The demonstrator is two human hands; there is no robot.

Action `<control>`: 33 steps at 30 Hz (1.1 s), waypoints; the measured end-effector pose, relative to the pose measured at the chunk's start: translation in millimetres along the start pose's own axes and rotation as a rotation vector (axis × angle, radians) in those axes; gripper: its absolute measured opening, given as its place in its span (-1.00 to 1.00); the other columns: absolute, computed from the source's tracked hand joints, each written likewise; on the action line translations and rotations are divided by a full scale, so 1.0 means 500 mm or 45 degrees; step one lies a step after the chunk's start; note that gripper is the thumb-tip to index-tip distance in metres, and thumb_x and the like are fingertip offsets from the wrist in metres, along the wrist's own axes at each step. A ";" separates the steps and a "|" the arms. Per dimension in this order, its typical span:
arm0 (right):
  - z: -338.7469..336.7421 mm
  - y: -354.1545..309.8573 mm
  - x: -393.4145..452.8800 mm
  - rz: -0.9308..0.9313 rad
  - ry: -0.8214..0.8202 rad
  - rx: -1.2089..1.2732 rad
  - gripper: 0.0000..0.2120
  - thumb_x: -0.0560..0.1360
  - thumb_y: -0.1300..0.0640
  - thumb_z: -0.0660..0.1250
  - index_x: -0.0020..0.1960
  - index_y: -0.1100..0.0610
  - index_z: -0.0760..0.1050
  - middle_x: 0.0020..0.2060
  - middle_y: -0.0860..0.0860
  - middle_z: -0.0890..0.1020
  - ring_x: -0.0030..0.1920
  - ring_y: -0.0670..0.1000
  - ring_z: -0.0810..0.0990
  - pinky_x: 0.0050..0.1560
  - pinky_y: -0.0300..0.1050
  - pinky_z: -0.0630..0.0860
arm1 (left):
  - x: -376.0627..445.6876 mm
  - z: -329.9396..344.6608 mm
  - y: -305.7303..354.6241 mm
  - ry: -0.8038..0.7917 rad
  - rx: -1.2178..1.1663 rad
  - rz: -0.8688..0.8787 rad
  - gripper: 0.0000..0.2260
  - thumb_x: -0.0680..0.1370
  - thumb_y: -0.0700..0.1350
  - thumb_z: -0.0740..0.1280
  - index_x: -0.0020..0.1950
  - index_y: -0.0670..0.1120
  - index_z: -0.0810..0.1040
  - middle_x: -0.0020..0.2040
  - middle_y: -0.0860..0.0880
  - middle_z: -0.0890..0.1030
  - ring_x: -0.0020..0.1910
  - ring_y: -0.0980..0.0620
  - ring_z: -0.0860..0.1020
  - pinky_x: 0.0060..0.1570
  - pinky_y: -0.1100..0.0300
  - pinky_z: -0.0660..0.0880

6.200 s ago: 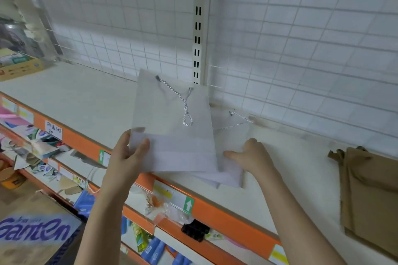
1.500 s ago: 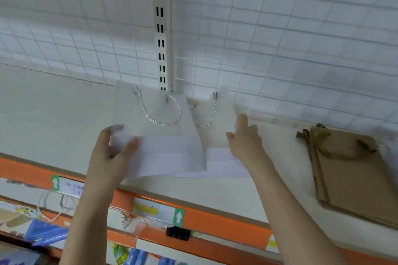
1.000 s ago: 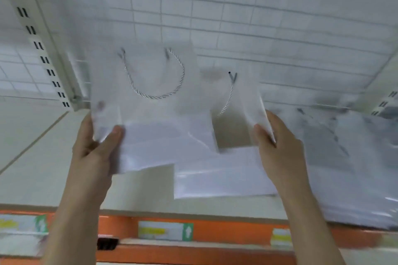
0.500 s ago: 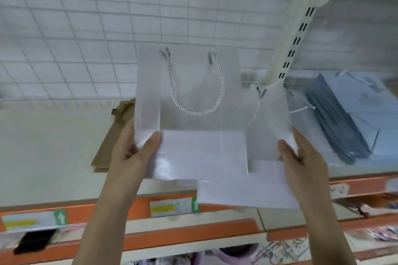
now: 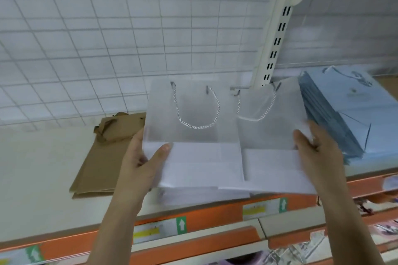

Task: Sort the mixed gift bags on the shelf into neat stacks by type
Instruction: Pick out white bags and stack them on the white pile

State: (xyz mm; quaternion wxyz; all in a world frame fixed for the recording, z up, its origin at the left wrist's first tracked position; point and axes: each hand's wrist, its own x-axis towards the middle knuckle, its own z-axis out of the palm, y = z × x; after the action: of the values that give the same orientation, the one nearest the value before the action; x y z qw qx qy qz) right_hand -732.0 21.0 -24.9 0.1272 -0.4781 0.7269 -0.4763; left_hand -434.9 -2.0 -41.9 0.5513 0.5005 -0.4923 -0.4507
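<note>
Two frosted translucent plastic gift bags with twisted white rope handles fill the centre of the frame, held above a cream shelf (image 5: 43,170) with an orange front edge. The left hand (image 5: 140,168) grips the left bag (image 5: 191,135) at its lower left corner, thumb on top. The right hand (image 5: 316,153) grips the right bag (image 5: 269,135) by its right edge. A flat stack of brown paper bags (image 5: 103,161) lies centre left; a stack of pale blue paper bags (image 5: 344,114) lies at right.
</note>
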 end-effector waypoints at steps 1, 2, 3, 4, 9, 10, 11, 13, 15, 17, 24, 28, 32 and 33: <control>-0.008 0.010 0.021 -0.005 0.006 -0.028 -0.74 0.56 0.08 0.17 0.23 0.05 0.41 -0.27 -0.01 0.52 -0.29 -0.08 0.47 -0.32 -0.18 0.33 | 0.003 0.011 -0.002 -0.002 0.028 -0.001 -0.61 0.49 -0.15 0.38 0.27 0.12 0.45 0.03 0.06 0.65 -0.07 0.06 0.64 -0.19 0.22 0.59; -0.016 0.023 0.045 -0.004 0.010 -0.063 -0.78 0.56 0.09 0.16 0.17 0.10 0.42 -0.28 0.04 0.52 -0.30 -0.03 0.46 -0.31 -0.14 0.31 | 0.005 0.024 -0.003 0.010 0.084 0.004 -0.63 0.49 -0.16 0.37 0.25 0.10 0.45 -0.01 0.07 0.65 -0.15 0.15 0.63 -0.30 0.34 0.54; -0.022 0.037 0.070 0.002 0.009 -0.098 -0.81 0.56 0.09 0.16 0.11 0.15 0.42 -0.30 0.08 0.51 -0.32 0.02 0.46 -0.30 -0.11 0.30 | 0.007 0.038 -0.007 0.040 0.178 0.011 -0.64 0.49 -0.16 0.37 0.25 0.09 0.45 -0.06 0.11 0.63 -0.21 0.21 0.62 -0.37 0.41 0.48; -0.028 0.050 0.094 0.010 -0.001 -0.132 -0.81 0.55 0.09 0.16 0.06 0.19 0.41 -0.33 0.10 0.50 -0.34 0.07 0.45 -0.32 -0.11 0.29 | 0.009 0.052 -0.012 0.084 0.296 0.014 -0.64 0.49 -0.14 0.38 0.25 0.07 0.45 -0.08 0.14 0.61 -0.21 0.21 0.61 -0.39 0.44 0.44; -0.031 0.101 0.174 -0.028 -0.081 -0.358 -0.74 0.57 0.07 0.18 0.09 0.27 0.40 -0.35 0.16 0.50 -0.37 0.14 0.47 -0.31 -0.12 0.30 | -0.003 0.122 -0.026 0.344 0.893 -0.037 -0.55 0.48 0.00 0.38 0.31 -0.14 0.41 -0.02 -0.11 0.60 -0.06 -0.13 0.55 -0.22 0.20 0.33; -0.027 0.112 0.183 -0.044 -0.081 -0.391 -0.72 0.56 0.07 0.19 0.10 0.29 0.40 -0.34 0.21 0.52 -0.38 0.13 0.46 -0.31 -0.11 0.30 | -0.005 0.134 -0.029 0.392 0.956 -0.038 -0.52 0.48 0.01 0.37 0.32 -0.15 0.39 0.04 -0.16 0.60 0.03 -0.20 0.54 -0.15 0.16 0.34; -0.022 0.123 0.189 -0.060 -0.075 -0.418 -0.70 0.56 0.06 0.20 0.11 0.31 0.39 -0.31 0.27 0.55 -0.36 0.17 0.49 -0.31 -0.09 0.33 | -0.008 0.143 -0.033 0.435 1.001 -0.042 -0.51 0.48 0.02 0.37 0.34 -0.16 0.38 0.09 -0.18 0.59 0.09 -0.22 0.53 -0.11 0.12 0.35; -0.010 0.145 0.193 -0.099 -0.042 -0.462 -0.65 0.56 0.06 0.20 0.14 0.35 0.39 -0.22 0.34 0.58 -0.21 0.29 0.58 -0.25 0.00 0.45 | -0.014 0.156 -0.044 0.499 1.073 -0.060 -0.49 0.48 0.02 0.36 0.35 -0.17 0.37 0.14 -0.20 0.57 0.13 -0.23 0.50 -0.04 0.06 0.38; 0.000 0.161 0.192 -0.140 0.004 -0.480 -0.64 0.56 0.07 0.21 0.15 0.38 0.39 -0.12 0.38 0.57 -0.11 0.32 0.59 -0.16 0.06 0.49 | -0.019 0.162 -0.055 0.561 1.135 -0.063 -0.50 0.47 0.01 0.37 0.32 -0.20 0.40 0.15 -0.21 0.54 0.13 -0.24 0.48 -0.01 0.00 0.40; 0.006 0.166 0.189 -0.170 0.050 -0.504 -0.63 0.56 0.10 0.22 0.18 0.41 0.38 -0.02 0.39 0.54 -0.05 0.34 0.56 -0.11 0.07 0.49 | -0.026 0.165 -0.065 0.636 1.179 -0.043 -0.54 0.45 -0.02 0.40 0.25 -0.24 0.45 0.09 -0.25 0.53 0.10 -0.25 0.46 -0.03 -0.03 0.39; 0.025 0.182 0.191 -0.491 0.181 -0.816 -0.62 0.41 0.31 0.37 0.19 0.36 0.41 0.02 0.41 0.47 -0.01 0.39 0.46 0.00 0.23 0.44 | -0.034 0.182 -0.087 0.812 1.322 0.083 -0.57 0.39 -0.13 0.48 0.17 -0.28 0.49 -0.03 -0.33 0.53 -0.01 -0.35 0.46 -0.06 -0.15 0.41; 0.014 0.165 0.180 -0.613 0.125 -0.742 -0.86 0.38 0.39 0.37 -0.06 0.34 0.55 -0.10 0.33 0.52 -0.11 0.34 0.50 -0.09 0.21 0.49 | -0.040 0.192 -0.075 0.804 1.438 0.020 -0.72 0.48 -0.08 0.37 0.14 -0.15 0.58 0.08 -0.27 0.55 0.10 -0.34 0.43 0.11 -0.15 0.35; 0.010 0.144 0.143 -0.652 0.127 -0.615 -0.85 0.35 0.33 0.41 -0.08 0.30 0.58 -0.13 0.30 0.55 -0.13 0.31 0.52 -0.13 0.14 0.49 | -0.057 0.155 -0.071 0.673 1.406 0.120 -0.76 0.51 -0.07 0.32 0.08 -0.17 0.62 0.03 -0.22 0.59 0.05 -0.30 0.48 0.09 -0.09 0.42; 0.013 0.137 0.127 -0.659 0.126 -0.576 -0.83 0.34 0.32 0.42 -0.07 0.28 0.59 -0.13 0.28 0.56 -0.14 0.31 0.53 -0.13 0.13 0.49 | -0.064 0.145 -0.068 0.651 1.387 0.143 -0.77 0.50 -0.09 0.34 0.07 -0.19 0.62 0.03 -0.22 0.60 0.04 -0.30 0.50 0.08 -0.09 0.44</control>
State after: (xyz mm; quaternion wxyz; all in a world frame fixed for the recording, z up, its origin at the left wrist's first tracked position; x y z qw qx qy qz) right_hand -799.6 -28.4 -66.8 -0.1424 -0.6390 0.6741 -0.3421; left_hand -510.4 18.6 -77.6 0.3395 0.7765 -0.5299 0.0308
